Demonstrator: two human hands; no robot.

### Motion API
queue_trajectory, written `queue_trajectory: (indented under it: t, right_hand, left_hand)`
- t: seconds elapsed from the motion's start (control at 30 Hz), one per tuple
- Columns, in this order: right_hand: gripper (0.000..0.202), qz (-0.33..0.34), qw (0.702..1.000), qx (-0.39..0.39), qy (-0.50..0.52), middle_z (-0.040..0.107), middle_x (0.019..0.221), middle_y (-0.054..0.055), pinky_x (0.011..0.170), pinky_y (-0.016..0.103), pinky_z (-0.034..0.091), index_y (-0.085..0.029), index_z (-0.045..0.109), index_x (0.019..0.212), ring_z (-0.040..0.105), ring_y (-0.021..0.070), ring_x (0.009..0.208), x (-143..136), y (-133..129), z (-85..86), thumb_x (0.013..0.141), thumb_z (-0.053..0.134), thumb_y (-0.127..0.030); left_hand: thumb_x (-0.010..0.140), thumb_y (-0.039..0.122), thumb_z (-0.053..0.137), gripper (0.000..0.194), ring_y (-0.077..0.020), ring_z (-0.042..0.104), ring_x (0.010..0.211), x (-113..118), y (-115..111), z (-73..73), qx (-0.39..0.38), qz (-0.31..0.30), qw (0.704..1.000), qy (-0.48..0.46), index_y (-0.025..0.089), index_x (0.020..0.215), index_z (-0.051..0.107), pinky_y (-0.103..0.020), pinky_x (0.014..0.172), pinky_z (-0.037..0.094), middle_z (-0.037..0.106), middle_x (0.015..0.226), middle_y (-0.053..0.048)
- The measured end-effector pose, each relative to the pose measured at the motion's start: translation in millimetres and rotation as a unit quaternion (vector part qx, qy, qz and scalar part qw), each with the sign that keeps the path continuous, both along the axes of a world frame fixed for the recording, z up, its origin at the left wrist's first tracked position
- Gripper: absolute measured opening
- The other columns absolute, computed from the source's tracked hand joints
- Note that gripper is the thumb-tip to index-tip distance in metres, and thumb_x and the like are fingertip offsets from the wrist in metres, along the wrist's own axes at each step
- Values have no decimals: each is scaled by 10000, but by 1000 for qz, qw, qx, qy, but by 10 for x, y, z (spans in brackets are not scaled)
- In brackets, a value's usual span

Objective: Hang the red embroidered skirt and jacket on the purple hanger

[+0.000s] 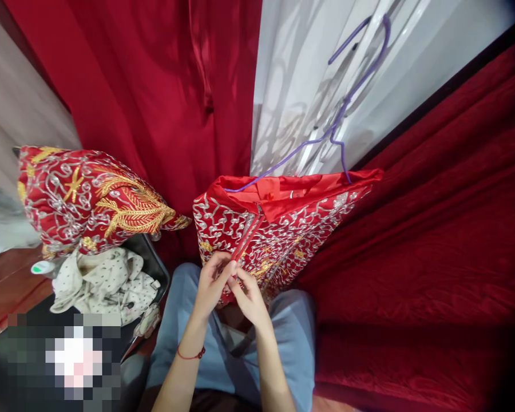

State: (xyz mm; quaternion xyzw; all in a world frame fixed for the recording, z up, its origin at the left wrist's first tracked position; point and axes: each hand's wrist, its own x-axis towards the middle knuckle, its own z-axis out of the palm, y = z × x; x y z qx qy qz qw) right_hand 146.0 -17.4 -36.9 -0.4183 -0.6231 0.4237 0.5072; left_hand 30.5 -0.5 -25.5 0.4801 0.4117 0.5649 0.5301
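Observation:
A red garment [278, 229] with silver and gold embroidery hangs in front of me on a purple wire hanger [344, 106]. Its plain red inner lining shows at the top edge. A narrow red strip with an edge seam runs down its front. Both hands meet at the lower part of that strip. My left hand [214, 281] pinches the strip between thumb and fingers, its wrist wearing a red string bracelet. Close against it, my right hand [248, 293] has its fingertips closed on the same strip. The garment's lower end drops between my knees, partly hidden by the hands.
Another embroidered red and gold cloth [98, 200] sits at the left, above a dotted white cloth [107, 283] on a black chair [157, 269]. Red curtains [420, 257] hang at the right and behind, with white drapery [283, 86] between.

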Motion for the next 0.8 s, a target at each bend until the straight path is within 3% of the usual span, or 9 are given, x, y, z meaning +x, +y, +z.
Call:
queue_trajectory:
  t: [0.2,0.4,0.67,0.8]
  right_hand:
    - [222,32,998,-42,19,619,778,-9,748,231,469,-197,613,856,591,127,742,63,-33,-92,982,511,-349]
    - [185,27,1000,-15,-4,703,1018,39,914,260,458,-202,698,930,633,162,971,206,-53,-3,972,541,-291]
    - [197,25,999,-25,-28,678,870,26,820,259,467,-214,707,922,624,155,853,267,-2,-126,976,538,-297]
    - [253,54,997,-39,-36,670,815,19,783,250,466,-203,673,823,619,141,785,255,-10,-174,990,505,-292]
  left_hand:
    - [851,336,715,195,-116,616,791,14,37,-3,17,19,1000,-8,190,940,621,-211,751,487,660,864,-5]
    - [860,334,709,235,-155,641,894,112,22,-168,23,9,999,37,186,1029,639,-263,861,491,691,962,-44]
    - [864,322,710,184,-104,604,755,85,49,-222,18,37,999,-6,186,920,598,-197,714,484,640,838,0]
    - [859,338,713,207,-51,499,557,112,57,-217,11,13,1000,-26,196,889,565,-164,539,431,582,770,39]
